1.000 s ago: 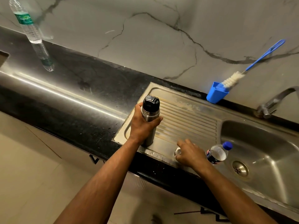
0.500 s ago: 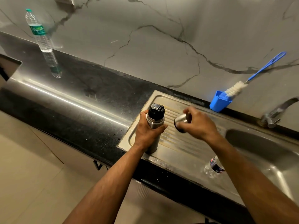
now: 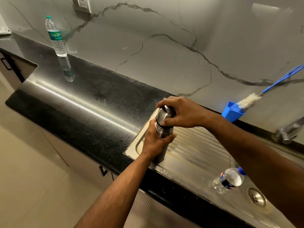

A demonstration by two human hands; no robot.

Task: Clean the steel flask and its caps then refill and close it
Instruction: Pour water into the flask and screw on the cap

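Note:
The steel flask [image 3: 162, 132] stands upright on the ribbed drainboard [image 3: 197, 153] of the sink, at its left end. My left hand [image 3: 154, 143] grips the flask's body from the left. A steel outer cap [image 3: 163, 115] sits over the flask's top, and my right hand [image 3: 181, 112] holds that cap from above with fingers curled round it. The black inner stopper is hidden under the cap.
A small plastic bottle with a blue cap [image 3: 230, 179] lies at the sink's near edge by the drain [image 3: 256, 197]. A blue cup [image 3: 231, 113] holding a bottle brush [image 3: 250, 100] stands at the wall, a tap [image 3: 286, 132] to its right. A tall water bottle [image 3: 56, 38] stands far left on the black counter [image 3: 82, 102].
My right hand picked the steel cap up from the drainboard's front, carried it to the flask and set it over the black stopper. My left hand kept its grip.

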